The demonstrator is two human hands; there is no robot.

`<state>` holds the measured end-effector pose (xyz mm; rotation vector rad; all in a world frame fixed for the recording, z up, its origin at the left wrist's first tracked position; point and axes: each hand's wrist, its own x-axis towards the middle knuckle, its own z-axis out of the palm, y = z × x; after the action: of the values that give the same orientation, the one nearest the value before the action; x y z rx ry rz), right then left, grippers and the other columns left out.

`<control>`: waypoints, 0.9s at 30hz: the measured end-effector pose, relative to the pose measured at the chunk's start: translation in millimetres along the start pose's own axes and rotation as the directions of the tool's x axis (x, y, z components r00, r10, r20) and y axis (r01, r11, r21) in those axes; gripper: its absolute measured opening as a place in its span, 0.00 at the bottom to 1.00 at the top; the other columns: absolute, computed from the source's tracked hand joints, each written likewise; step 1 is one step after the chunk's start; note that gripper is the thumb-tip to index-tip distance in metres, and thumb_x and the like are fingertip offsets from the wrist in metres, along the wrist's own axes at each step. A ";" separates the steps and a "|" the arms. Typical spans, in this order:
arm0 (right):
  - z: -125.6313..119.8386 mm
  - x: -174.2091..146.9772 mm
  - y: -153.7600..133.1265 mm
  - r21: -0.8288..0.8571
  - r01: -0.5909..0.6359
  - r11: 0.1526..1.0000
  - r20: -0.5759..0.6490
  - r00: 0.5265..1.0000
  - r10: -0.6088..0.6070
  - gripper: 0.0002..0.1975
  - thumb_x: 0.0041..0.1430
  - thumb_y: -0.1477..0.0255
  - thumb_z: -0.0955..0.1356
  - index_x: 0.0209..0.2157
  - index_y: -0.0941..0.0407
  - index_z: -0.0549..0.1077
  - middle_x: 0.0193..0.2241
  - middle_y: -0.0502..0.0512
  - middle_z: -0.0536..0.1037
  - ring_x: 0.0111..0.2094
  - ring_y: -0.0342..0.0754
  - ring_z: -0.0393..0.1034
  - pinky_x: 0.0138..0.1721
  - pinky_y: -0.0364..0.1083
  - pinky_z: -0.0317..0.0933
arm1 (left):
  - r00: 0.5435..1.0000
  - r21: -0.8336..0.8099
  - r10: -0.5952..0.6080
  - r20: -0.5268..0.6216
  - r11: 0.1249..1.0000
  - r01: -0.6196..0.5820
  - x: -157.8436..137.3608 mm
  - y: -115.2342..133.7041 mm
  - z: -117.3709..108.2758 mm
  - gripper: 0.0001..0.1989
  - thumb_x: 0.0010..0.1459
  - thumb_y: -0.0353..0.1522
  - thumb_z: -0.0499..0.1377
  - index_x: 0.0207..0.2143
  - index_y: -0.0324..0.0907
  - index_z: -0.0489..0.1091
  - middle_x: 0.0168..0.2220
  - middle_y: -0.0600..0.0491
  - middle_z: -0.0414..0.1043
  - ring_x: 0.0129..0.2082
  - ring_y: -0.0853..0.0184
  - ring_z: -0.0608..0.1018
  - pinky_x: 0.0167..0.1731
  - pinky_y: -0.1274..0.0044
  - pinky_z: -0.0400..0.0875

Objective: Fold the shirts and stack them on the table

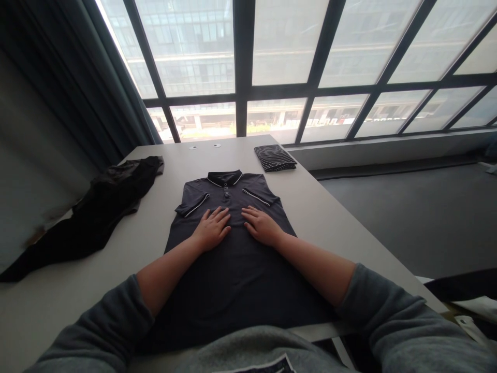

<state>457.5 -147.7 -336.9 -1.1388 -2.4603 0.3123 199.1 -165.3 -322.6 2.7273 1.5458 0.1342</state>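
Observation:
A dark grey polo shirt (236, 280) lies spread front side up on the white table (341, 243). Its black collar (225, 178) with a white edge points away from me, and the short sleeves are folded inward over the chest. My left hand (212, 228) rests flat on the shirt's chest, left of the buttons, fingers spread. Opposite it, my right hand (263, 225) lies flat on the right side of the chest, fingers stretched out. Neither hand grips the cloth. The shirt's lower hem is partly hidden by my body.
At the table's left side lies a crumpled black garment (104, 212). A folded black-and-white striped cloth (275, 158) sits near the far right edge. Two cable holes (217, 146) mark the back. Beyond are large windows (279, 41) and a dark curtain (89, 67).

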 end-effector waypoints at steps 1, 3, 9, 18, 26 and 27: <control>0.4 -0.5 -0.1 0.005 0.023 1.000 -0.015 1.000 -0.023 0.25 0.72 0.69 0.64 0.67 0.56 0.72 0.69 0.61 0.69 0.72 0.60 0.59 0.72 0.60 0.52 | 1.000 -0.002 0.015 -0.017 1.000 -0.015 4.9 2.8 -0.8 0.27 0.76 0.43 0.45 0.73 0.49 0.61 0.75 0.49 0.56 0.76 0.56 0.57 0.73 0.55 0.48; 1.6 -0.8 0.0 -0.007 0.040 0.999 -0.010 0.999 -0.040 0.25 0.71 0.69 0.65 0.66 0.58 0.73 0.67 0.63 0.71 0.70 0.61 0.62 0.71 0.61 0.55 | 0.999 -0.025 0.042 -0.019 0.999 -0.042 15.0 7.4 -1.3 0.27 0.76 0.41 0.45 0.72 0.46 0.63 0.74 0.48 0.59 0.74 0.59 0.61 0.74 0.59 0.49; 3.4 0.3 2.8 -0.057 0.046 0.997 0.027 0.999 -0.044 0.24 0.72 0.67 0.65 0.65 0.59 0.74 0.68 0.65 0.70 0.69 0.63 0.63 0.70 0.62 0.57 | 0.998 -0.141 0.002 0.063 0.990 0.006 29.0 1.8 -0.5 0.27 0.75 0.41 0.45 0.70 0.46 0.65 0.75 0.48 0.56 0.75 0.55 0.58 0.72 0.56 0.53; 1.8 -0.1 4.6 -0.025 0.055 0.998 0.000 0.999 -0.055 0.22 0.72 0.66 0.66 0.64 0.54 0.76 0.67 0.64 0.72 0.69 0.61 0.64 0.70 0.62 0.57 | 0.983 -0.173 0.013 0.182 0.985 0.019 28.3 -12.2 -3.8 0.28 0.76 0.45 0.44 0.73 0.55 0.61 0.78 0.54 0.48 0.77 0.47 0.49 0.72 0.49 0.45; -3.8 -4.3 -4.0 -0.060 -0.004 0.998 -0.039 0.999 0.002 0.22 0.72 0.66 0.66 0.62 0.58 0.76 0.63 0.66 0.74 0.65 0.59 0.68 0.69 0.57 0.59 | 0.987 -0.069 0.047 0.156 0.997 -0.036 -31.8 -9.3 -0.2 0.28 0.77 0.47 0.45 0.76 0.58 0.53 0.79 0.53 0.42 0.78 0.53 0.48 0.73 0.52 0.44; -4.4 -4.6 -4.4 -0.066 -0.003 0.998 -0.031 1.000 0.001 0.22 0.72 0.66 0.66 0.62 0.58 0.76 0.63 0.66 0.74 0.65 0.59 0.68 0.68 0.58 0.59 | 0.985 -0.061 0.058 0.162 0.997 -0.049 -44.9 -11.0 -1.3 0.29 0.76 0.48 0.45 0.76 0.59 0.52 0.79 0.53 0.41 0.78 0.53 0.48 0.73 0.52 0.44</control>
<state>459.3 -153.9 -332.6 -1.1647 -2.4589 0.2142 166.6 -198.2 -325.0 2.6611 1.4048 -0.0448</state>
